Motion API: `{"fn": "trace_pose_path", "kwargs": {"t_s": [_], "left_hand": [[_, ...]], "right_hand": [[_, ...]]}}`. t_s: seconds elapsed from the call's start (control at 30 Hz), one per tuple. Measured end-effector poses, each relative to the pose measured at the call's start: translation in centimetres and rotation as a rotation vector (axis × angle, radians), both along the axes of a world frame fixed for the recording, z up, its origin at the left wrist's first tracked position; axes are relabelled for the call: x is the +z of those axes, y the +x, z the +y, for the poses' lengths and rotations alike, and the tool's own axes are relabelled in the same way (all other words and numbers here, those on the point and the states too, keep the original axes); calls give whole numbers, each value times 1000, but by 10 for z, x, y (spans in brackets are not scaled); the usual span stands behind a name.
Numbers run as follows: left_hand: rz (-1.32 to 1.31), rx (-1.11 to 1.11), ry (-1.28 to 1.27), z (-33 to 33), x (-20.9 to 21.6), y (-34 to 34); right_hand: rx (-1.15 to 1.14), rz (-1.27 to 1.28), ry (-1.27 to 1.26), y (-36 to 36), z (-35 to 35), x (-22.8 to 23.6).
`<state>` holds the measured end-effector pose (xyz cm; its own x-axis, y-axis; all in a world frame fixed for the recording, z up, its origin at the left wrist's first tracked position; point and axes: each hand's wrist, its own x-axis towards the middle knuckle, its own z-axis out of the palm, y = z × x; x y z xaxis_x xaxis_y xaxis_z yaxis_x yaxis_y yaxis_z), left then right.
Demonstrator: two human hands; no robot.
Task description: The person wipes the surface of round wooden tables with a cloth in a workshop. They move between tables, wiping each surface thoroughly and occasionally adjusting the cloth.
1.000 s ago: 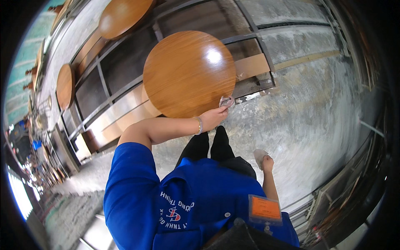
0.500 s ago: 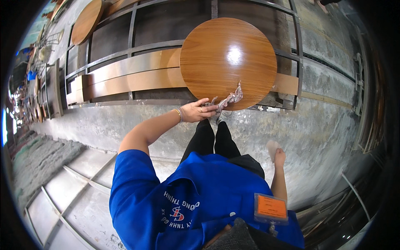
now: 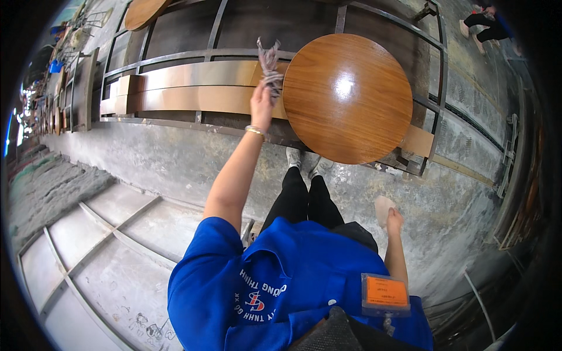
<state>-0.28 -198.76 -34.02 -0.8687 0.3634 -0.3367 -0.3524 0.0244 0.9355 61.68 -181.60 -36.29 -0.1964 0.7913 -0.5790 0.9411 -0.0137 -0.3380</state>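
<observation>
My left hand (image 3: 261,108) is closed on a crumpled greyish rag (image 3: 269,67), raised beside the left rim of a round wooden tabletop (image 3: 351,99). That tabletop has a glossy brown grain and lies flat over a dark metal frame (image 3: 213,29). Down at my right side, away from the tabletop, my right hand (image 3: 396,221) pinches a thin, flat tan piece (image 3: 383,209); its exact kind I cannot make out.
Long light-brown boards (image 3: 193,85) run across the frame, under the tabletop's edge. Another round wooden top (image 3: 143,13) lies at the far left. A person's legs (image 3: 483,29) show at the far right. Pale panels (image 3: 117,251) with metal bars lie at the lower left.
My left hand has lifted the rag off the tabletop's near edge and carried it left and farther away. My right hand still holds the tan piece low at my side.
</observation>
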Motion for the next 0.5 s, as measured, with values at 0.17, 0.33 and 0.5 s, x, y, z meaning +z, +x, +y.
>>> {"fn": "trace_pose_path", "kwargs": {"t_s": [0.17,0.33,0.5], "left_hand": [[-33,158,-6,11,-1,101],[-172,131,-44,7,4,209],[126,143,-260,33,24,244]], "right_hand": [[-37,-46,-74,-3,6,5],[3,-53,-54,15,11,-2],[-332,253,-42,3,34,-5]]}}
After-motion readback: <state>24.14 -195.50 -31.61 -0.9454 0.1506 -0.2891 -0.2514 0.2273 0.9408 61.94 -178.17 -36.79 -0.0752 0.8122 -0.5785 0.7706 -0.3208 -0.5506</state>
